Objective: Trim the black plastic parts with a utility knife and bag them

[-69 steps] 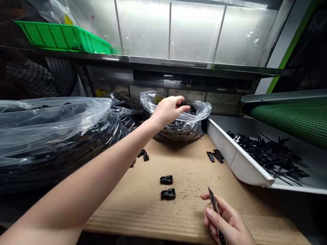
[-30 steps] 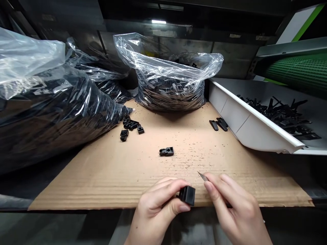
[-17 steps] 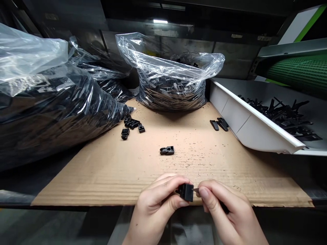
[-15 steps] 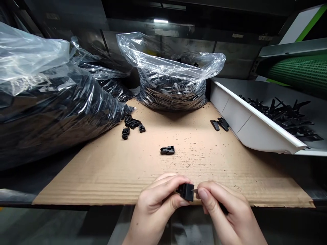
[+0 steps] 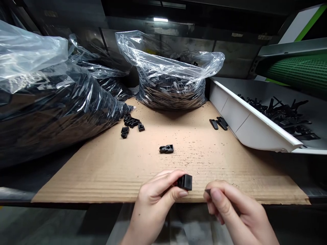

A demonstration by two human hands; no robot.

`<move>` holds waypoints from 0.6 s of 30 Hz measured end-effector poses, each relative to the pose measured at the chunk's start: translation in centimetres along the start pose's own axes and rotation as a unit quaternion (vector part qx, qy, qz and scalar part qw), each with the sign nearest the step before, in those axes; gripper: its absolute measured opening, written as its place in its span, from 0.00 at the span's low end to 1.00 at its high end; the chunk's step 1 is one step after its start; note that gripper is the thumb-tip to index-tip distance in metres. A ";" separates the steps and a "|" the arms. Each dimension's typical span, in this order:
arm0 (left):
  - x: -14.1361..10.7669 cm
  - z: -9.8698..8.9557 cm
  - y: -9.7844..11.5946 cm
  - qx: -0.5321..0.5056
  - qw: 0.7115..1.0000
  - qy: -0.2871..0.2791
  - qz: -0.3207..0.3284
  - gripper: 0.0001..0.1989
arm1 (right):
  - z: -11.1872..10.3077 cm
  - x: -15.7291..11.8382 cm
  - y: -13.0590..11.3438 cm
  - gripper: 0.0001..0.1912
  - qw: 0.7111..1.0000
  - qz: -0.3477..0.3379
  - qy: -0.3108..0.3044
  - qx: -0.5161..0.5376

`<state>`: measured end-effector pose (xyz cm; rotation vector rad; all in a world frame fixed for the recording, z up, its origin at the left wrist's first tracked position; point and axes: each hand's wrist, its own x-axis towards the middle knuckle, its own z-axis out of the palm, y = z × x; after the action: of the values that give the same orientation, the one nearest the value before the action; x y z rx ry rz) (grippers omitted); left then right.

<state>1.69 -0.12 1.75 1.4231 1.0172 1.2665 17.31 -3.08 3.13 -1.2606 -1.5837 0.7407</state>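
My left hand [image 5: 158, 197] pinches a small black plastic block [image 5: 185, 182] between thumb and fingers, its square end facing right. To the right of it, my right hand [image 5: 230, 207] grips a small thin blade [image 5: 207, 191] whose dark pointed tip pokes out past the thumb; the rest is hidden in the fingers. Blade and block are apart. Beyond my hands a similar black plastic part [image 5: 166, 148] lies on the cardboard sheet [image 5: 102, 170].
Several black parts [image 5: 131, 121] lie at left beside a large filled plastic bag [image 5: 63, 102]. An open clear bag [image 5: 171, 85] of black pieces stands at the back. Right, flat black pieces [image 5: 218, 123] lie beside a white tray [image 5: 260, 126] under a green mesh roll [image 5: 298, 71].
My right hand has moved right, taking the blade away from the block. The block in my left hand has risen slightly in view.
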 end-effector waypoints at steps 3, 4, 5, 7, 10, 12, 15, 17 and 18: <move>-0.1 -0.1 -0.1 -0.004 1.000 -0.014 -0.001 0.15 | 0.4 1.1 -0.3 0.09 0.995 0.078 -0.016 0.068; -0.1 -0.2 -0.1 -0.008 1.000 -0.022 0.001 0.16 | 0.6 1.5 -0.4 0.09 0.990 0.099 -0.043 0.094; 0.0 -0.2 0.0 -0.013 1.000 -0.027 0.004 0.16 | 0.8 2.0 -0.5 0.09 0.984 0.117 -0.072 0.115; 0.0 -0.3 0.1 -0.018 0.999 -0.046 0.011 0.16 | 1.1 2.9 -0.6 0.09 0.974 0.143 -0.108 0.135; 0.1 -0.5 0.3 -0.011 0.997 -0.076 0.018 0.13 | 1.1 3.6 -0.6 0.11 0.972 0.166 -0.094 0.138; 0.1 -0.6 0.3 -0.002 0.997 -0.076 0.023 0.08 | 0.8 3.5 -0.4 0.11 0.971 0.169 -0.071 0.152; -0.1 -0.9 0.1 0.003 0.999 -0.050 -0.010 0.07 | 0.2 2.4 0.1 0.10 0.969 0.176 -0.046 0.168; -0.3 -1.1 0.1 -0.028 0.996 -0.051 -0.072 0.09 | 0.0 1.2 0.7 0.10 0.976 0.171 -0.019 0.137; -0.3 -1.2 0.1 -0.059 0.992 -0.064 -0.094 0.12 | 0.0 0.7 1.0 0.09 0.983 0.153 0.004 0.106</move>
<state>0.49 -0.32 1.85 1.2705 0.9503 1.0662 17.69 -2.18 2.50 -1.3597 -1.2798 1.0668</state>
